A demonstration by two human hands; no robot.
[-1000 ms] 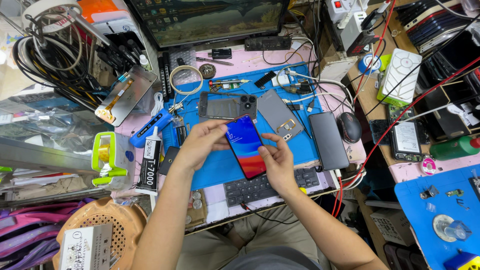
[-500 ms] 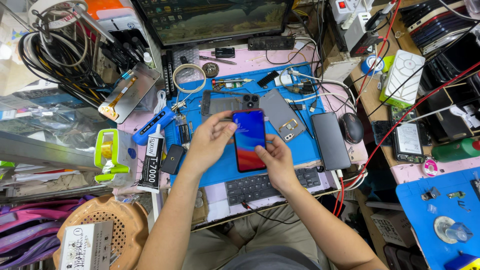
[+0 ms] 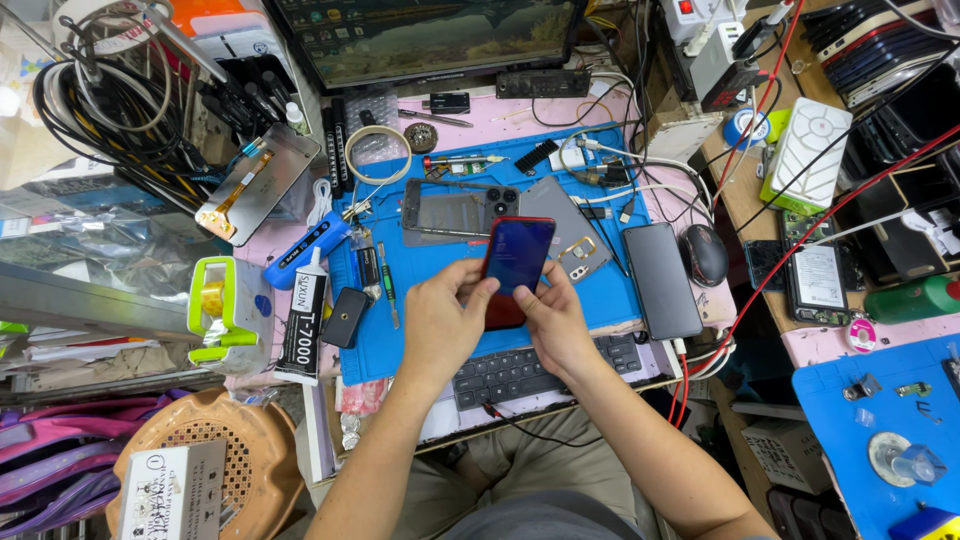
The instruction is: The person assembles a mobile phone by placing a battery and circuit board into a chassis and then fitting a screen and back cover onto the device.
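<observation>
Cluttered tabletop (image 3: 300,240) and blue mat (image 3: 420,310) are seen beneath a red-edged phone (image 3: 515,268), gripped by closed fingers of left hand (image 3: 445,325) and right hand (image 3: 553,322), long axis toward 12 o'clock, both equally near

Lit blue-red phone screen (image 3: 516,262) mid-mat; dark monitor (image 3: 425,35) behind; white glue tube (image 3: 302,320) left.
</observation>
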